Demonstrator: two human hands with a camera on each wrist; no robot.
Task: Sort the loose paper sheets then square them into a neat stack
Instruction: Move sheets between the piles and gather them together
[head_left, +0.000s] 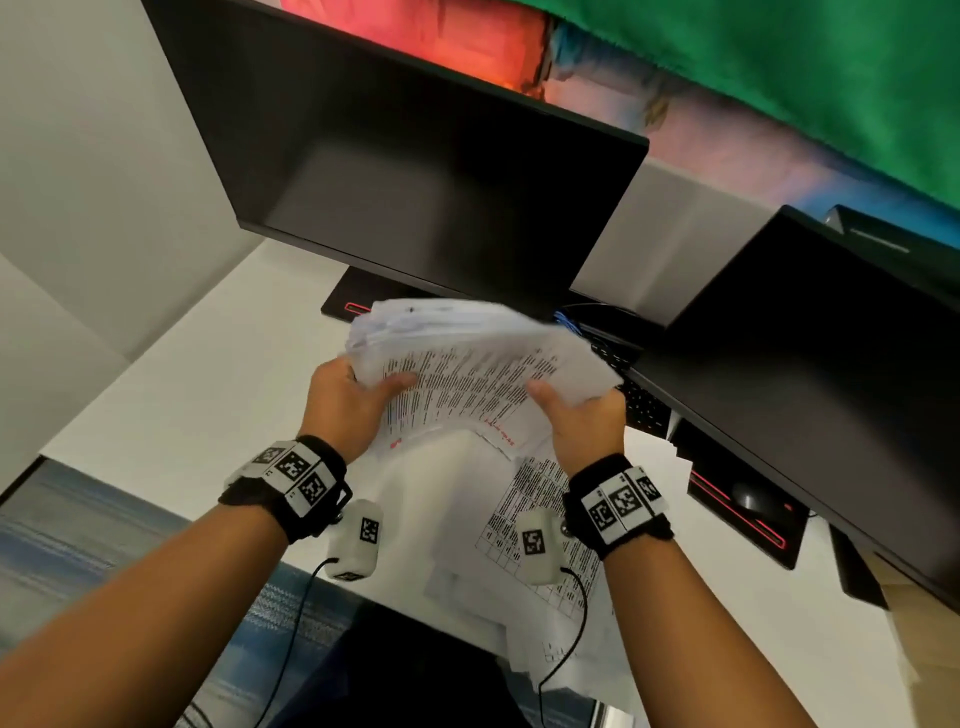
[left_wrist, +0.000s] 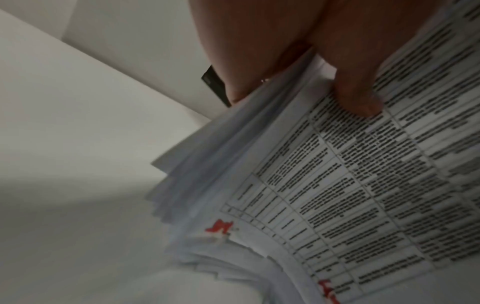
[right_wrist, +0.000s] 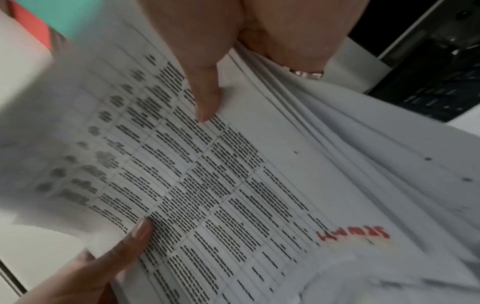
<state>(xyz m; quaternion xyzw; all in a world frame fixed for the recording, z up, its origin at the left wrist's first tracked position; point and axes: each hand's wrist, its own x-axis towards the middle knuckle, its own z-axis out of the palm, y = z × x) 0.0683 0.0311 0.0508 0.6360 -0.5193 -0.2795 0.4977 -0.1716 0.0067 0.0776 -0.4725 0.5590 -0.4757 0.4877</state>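
Note:
A thick, uneven bundle of printed sheets (head_left: 467, 369) hangs above the white desk (head_left: 208, 395), its edges fanned out. My left hand (head_left: 353, 395) grips its left side, thumb on the top page and fingers underneath. My right hand (head_left: 576, 410) grips its right side the same way. The top page is a table of black text with red marks, shown close in the left wrist view as the bundle (left_wrist: 350, 185) and in the right wrist view as the bundle (right_wrist: 233, 185). More loose sheets (head_left: 540, 525) lie on the desk below my wrists.
A large dark monitor (head_left: 415, 171) stands right behind the bundle, a second dark screen (head_left: 810, 353) to the right. A black keyboard (head_left: 639, 395) sits under the bundle's right edge. A mouse (head_left: 748, 496) rests on a red-edged pad at right.

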